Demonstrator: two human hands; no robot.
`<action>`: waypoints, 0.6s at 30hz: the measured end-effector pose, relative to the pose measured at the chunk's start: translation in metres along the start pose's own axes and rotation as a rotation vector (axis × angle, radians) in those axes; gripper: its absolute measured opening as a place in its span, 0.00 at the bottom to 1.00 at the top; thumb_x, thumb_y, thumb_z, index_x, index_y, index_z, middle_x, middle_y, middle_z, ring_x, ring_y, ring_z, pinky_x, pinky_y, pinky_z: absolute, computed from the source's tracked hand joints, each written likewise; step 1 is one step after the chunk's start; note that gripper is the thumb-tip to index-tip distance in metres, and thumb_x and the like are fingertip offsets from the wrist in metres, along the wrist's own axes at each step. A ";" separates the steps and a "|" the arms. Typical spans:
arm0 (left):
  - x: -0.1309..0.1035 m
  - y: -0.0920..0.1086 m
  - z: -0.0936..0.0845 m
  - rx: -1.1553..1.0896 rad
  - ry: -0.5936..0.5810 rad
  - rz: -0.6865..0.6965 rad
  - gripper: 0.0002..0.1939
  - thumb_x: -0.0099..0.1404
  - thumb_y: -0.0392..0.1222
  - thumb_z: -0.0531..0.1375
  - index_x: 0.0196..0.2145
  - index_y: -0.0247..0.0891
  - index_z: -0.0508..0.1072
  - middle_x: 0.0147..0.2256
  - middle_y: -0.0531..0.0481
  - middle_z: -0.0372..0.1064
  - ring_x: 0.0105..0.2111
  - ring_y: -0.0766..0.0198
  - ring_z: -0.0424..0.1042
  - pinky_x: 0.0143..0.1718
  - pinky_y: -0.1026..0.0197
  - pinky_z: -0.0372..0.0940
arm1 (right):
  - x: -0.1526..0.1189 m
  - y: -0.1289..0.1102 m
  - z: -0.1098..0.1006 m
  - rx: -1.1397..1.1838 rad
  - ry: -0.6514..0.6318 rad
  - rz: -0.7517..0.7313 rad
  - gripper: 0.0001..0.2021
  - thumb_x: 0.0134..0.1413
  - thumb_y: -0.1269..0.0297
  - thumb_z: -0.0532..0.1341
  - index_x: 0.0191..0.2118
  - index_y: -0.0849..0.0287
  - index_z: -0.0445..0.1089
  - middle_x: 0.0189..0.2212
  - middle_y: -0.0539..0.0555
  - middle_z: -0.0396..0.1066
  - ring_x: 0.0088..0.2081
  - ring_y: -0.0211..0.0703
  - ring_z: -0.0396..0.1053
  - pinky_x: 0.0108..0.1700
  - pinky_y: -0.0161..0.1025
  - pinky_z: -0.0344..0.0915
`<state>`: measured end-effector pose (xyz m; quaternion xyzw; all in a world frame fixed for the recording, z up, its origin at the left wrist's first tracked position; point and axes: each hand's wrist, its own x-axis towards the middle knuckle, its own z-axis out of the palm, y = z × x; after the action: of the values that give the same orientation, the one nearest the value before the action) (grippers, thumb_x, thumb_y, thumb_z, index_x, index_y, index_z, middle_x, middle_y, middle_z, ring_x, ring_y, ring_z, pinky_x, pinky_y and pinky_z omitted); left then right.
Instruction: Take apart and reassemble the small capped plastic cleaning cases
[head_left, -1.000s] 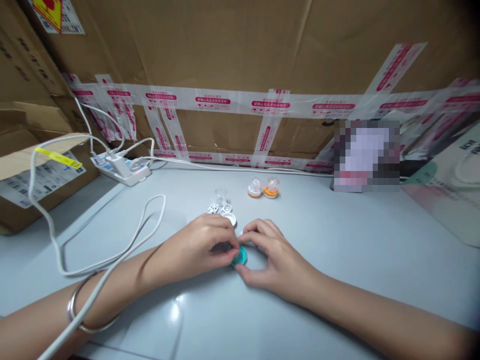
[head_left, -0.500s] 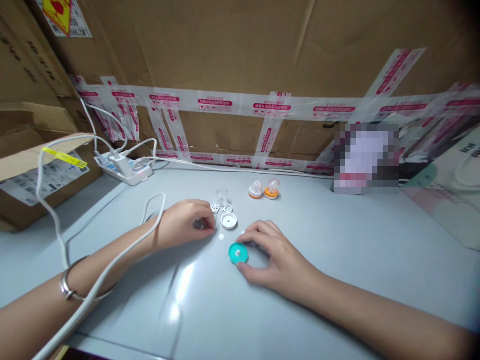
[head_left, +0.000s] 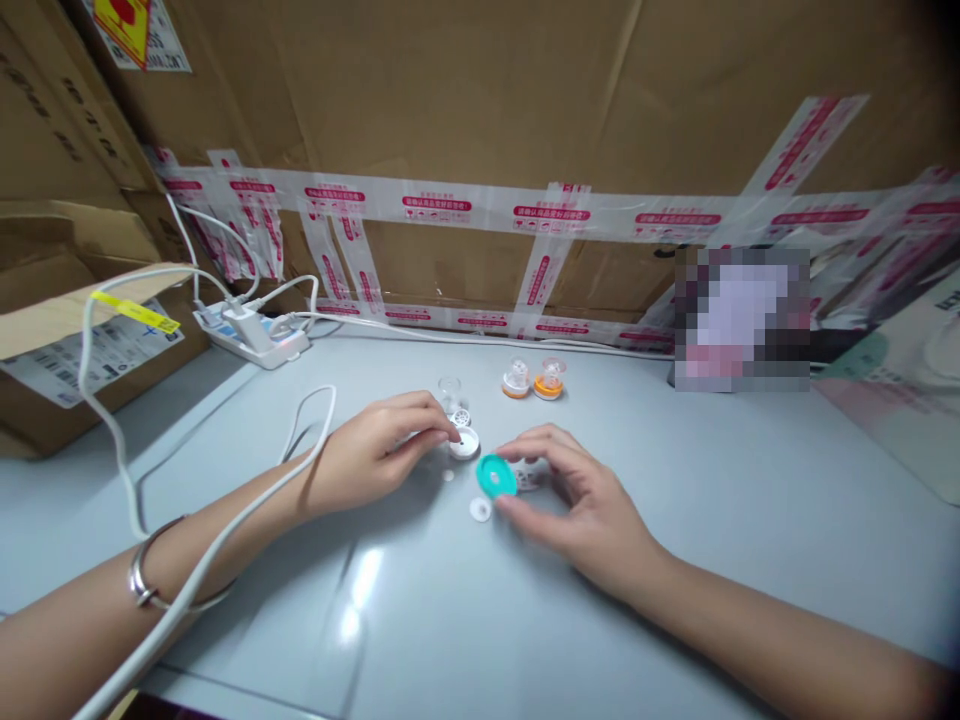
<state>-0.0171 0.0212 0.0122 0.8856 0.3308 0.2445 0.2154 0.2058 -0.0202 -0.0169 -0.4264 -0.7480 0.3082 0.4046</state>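
Note:
My right hand holds a teal round disc by its edge between thumb and fingers, tilted and raised off the table. Below the disc lies a small white round piece; a white spoked piece shows behind it, partly hidden by the fingers. My left hand has its fingertips at the left rim of a white round cup, pinched on it. Behind the cup are a white spoked wheel and a clear dome. A tiny white disc lies beside my left fingers.
Two small orange, white and clear assemblies stand farther back. A power strip is at the back left by an open cardboard box. A white cable crosses my left forearm. A blurred-out phone-like object stands back right.
My right hand has lifted and tilted the teal disc, uncovering the small white round piece. My left hand has moved right to the white cup.

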 end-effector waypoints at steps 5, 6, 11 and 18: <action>-0.004 0.011 0.007 0.001 -0.109 0.075 0.09 0.66 0.35 0.53 0.41 0.36 0.71 0.38 0.46 0.68 0.40 0.62 0.66 0.44 0.62 0.61 | 0.013 0.012 -0.011 0.036 0.177 0.149 0.12 0.46 0.59 0.63 0.39 0.55 0.69 0.36 0.54 0.72 0.37 0.46 0.68 0.39 0.43 0.62; -0.005 0.014 0.009 -0.001 -0.137 0.081 0.08 0.65 0.36 0.55 0.41 0.36 0.71 0.38 0.45 0.67 0.41 0.62 0.66 0.44 0.61 0.61 | 0.017 0.016 -0.014 0.044 0.165 0.186 0.14 0.45 0.58 0.63 0.39 0.57 0.69 0.37 0.55 0.72 0.36 0.46 0.68 0.39 0.43 0.62; -0.007 0.016 0.017 -0.011 -0.221 0.116 0.08 0.64 0.36 0.56 0.41 0.35 0.71 0.37 0.46 0.67 0.40 0.62 0.65 0.44 0.61 0.60 | 0.032 0.034 -0.034 -0.151 0.080 0.284 0.16 0.44 0.56 0.64 0.39 0.58 0.71 0.34 0.54 0.73 0.33 0.44 0.69 0.35 0.41 0.64; -0.005 0.013 0.019 -0.017 -0.227 0.136 0.07 0.64 0.33 0.55 0.39 0.35 0.72 0.35 0.47 0.68 0.38 0.63 0.66 0.43 0.63 0.60 | 0.031 0.038 -0.036 -0.353 -0.088 0.136 0.11 0.48 0.60 0.61 0.38 0.56 0.73 0.35 0.54 0.71 0.39 0.46 0.67 0.41 0.43 0.64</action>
<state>-0.0033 0.0050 0.0024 0.9261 0.2417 0.1597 0.2418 0.2421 0.0280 -0.0200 -0.5264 -0.7769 0.2172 0.2685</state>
